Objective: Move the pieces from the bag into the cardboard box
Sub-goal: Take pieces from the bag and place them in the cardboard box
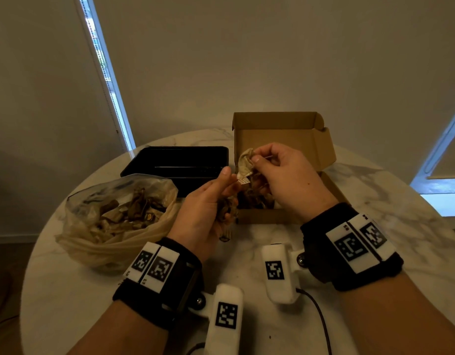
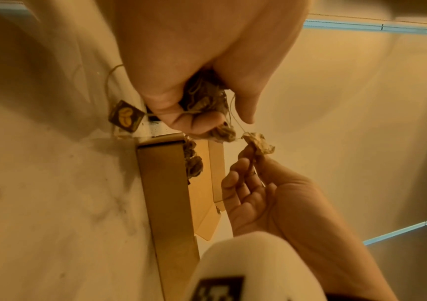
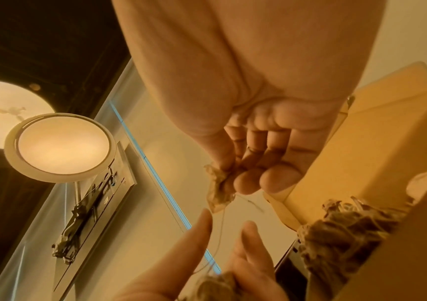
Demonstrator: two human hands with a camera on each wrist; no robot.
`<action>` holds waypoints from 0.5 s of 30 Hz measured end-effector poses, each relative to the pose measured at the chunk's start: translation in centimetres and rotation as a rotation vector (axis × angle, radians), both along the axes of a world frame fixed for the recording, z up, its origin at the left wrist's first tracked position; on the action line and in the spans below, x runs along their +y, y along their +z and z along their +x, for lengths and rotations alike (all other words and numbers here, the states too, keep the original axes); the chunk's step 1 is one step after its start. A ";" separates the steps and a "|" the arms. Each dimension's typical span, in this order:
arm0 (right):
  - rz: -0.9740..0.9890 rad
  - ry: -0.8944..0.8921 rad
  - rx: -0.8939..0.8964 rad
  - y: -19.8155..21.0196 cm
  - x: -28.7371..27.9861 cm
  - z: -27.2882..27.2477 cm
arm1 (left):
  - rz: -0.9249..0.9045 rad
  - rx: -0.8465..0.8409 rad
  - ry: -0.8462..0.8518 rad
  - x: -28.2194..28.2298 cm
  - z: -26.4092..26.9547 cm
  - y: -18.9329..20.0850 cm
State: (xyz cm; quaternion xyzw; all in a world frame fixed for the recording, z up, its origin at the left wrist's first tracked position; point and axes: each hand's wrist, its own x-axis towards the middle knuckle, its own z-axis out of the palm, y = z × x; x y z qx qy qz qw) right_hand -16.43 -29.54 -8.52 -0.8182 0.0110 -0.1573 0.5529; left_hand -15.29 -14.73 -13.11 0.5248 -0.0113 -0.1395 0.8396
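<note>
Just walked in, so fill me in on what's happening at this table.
A person is pulling used tea bags apart. The left hand grips a tangled clump of dried brown tea bags, while the right hand pinches one crumpled tan tea bag above the open cardboard box. More remain in the clear plastic bag.

Round marble table (image 1: pixel 390 190), pale blinds (image 1: pixel 272 60), perhaps a ceiling lamp (image 3: pixel 62 145).

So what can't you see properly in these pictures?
- Head view: the cardboard box floor, hidden by the right hand.
- Head view: the bag pieces, blurred by plastic.
- Left wrist view: the clump in the left hand, covered by fingers.
- Head view: the small tag, print too tiny.
</note>
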 end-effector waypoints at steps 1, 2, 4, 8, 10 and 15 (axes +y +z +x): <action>0.014 0.015 0.013 -0.1 0.1 0.0 | -0.016 -0.012 -0.010 0.0 -0.1 0.1; 0.021 0.029 0.029 -0.1 0.1 -0.1 | -0.023 -0.029 -0.019 0.0 -0.2 0.1; 0.022 0.056 0.064 -0.2 0.2 -0.1 | -0.003 -0.065 -0.018 0.0 -0.4 0.2; 0.019 0.102 0.109 -0.2 0.3 -0.8 | -0.027 -0.078 0.015 -0.1 -0.3 0.2; 0.005 0.133 0.090 -0.3 0.4 -1.0 | -0.033 -0.088 0.032 0.0 -0.2 0.1; 0.009 0.097 0.096 -0.5 0.1 -0.5 | -0.032 -0.076 0.069 -0.1 -0.2 0.2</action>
